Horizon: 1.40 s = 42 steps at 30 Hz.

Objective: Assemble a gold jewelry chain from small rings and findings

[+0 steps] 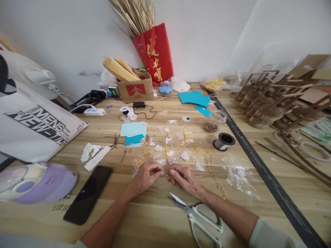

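My left hand (pixel 147 175) hovers at the middle of the wooden table, thumb and fingertips pinched together. Close beside it, my right hand (pixel 184 178) is curled with its fingers closed as well. Whatever is between the fingertips is too small to make out. Just beyond my hands lie small bags of silver beads (pixel 172 160) and gold beads (pixel 148 153). A gold chain (pixel 213 175) stretches along the right of my right hand. White-handled scissors (pixel 191 210) lie partly open below my right hand, blades pointing toward the left.
A black phone (pixel 88 194) and a purple device (pixel 46 182) lie at left. A wire spool (pixel 223 142) and clear plastic bags (pixel 239 174) are at right. Behind stand a cardboard box (pixel 136 90), a red bag (pixel 157 51) and woven baskets (pixel 269 100).
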{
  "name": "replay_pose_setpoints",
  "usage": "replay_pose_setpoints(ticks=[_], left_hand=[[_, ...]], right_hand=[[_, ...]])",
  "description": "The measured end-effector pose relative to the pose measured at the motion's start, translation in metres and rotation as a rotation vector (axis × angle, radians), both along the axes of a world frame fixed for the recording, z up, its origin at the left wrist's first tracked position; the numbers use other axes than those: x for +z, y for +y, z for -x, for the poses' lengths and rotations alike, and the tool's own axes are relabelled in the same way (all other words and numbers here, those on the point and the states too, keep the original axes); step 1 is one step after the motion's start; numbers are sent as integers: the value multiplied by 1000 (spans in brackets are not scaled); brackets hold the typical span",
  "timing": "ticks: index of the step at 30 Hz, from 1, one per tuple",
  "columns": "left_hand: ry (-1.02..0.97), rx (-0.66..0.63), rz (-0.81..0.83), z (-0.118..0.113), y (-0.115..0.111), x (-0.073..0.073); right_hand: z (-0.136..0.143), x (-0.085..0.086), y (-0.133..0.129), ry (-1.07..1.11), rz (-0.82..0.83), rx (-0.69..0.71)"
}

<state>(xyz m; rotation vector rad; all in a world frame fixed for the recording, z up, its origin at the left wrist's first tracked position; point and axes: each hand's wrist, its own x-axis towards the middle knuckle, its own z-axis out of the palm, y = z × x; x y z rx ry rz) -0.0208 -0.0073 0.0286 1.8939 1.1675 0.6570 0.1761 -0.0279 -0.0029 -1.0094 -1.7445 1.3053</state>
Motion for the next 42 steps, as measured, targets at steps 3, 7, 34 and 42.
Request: replay_pose_setpoints(ticks=[3, 7, 34, 42], left_hand=[[0, -9, 3, 3, 2, 4], [-13, -11, 49, 7, 3, 6], [68, -29, 2, 13, 6, -5], [78, -68, 14, 15, 6, -5]], right_hand=[[-1, 2, -1, 6, 43, -7], [-1, 2, -1, -13, 43, -9], [-6, 12, 2, -106, -13, -17], [-17, 41, 7, -569, -290, 105]])
